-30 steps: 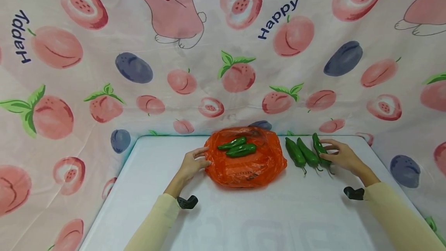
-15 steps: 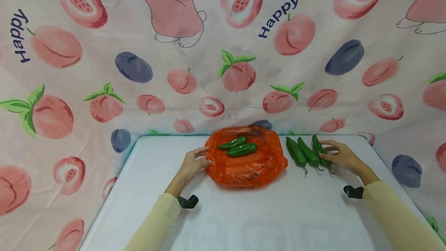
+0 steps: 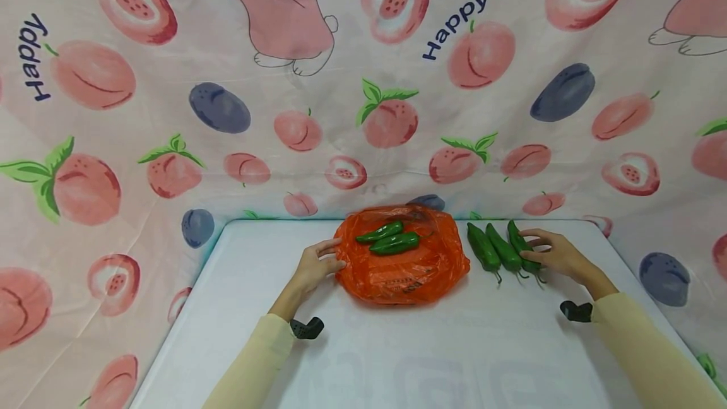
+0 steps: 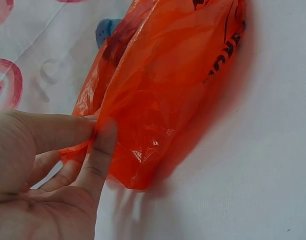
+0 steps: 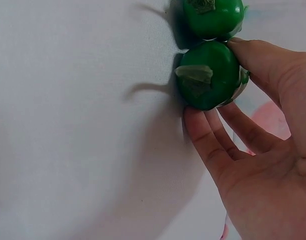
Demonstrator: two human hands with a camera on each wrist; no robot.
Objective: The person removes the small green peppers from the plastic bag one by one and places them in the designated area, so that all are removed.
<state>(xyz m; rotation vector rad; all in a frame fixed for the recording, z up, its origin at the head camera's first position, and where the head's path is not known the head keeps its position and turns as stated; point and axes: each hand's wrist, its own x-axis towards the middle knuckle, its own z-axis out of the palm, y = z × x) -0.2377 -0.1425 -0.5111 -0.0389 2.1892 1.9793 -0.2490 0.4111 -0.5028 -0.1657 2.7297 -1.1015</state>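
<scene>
Nothing has visibly shifted — left hand (image 3: pixel 312 267) pinching the orange bag (image 3: pixel 392 289), right hand (image 3: pixel 559 255) gripping the rightmost green pepper (image 3: pixel 515 236), both things on the table (image 3: pixel 426 358) — so the work seems paused.

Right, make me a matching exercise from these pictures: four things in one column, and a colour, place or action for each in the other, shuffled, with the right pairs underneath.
Things
1. left hand
2. two leftmost peppers
3. table
4. right hand

Descriptions
A. white
B. holding the far-right pepper
C. pinching the edge of the orange bag
D. surrounded by orange plastic

Right pairs: 1-C, 2-D, 3-A, 4-B
</scene>
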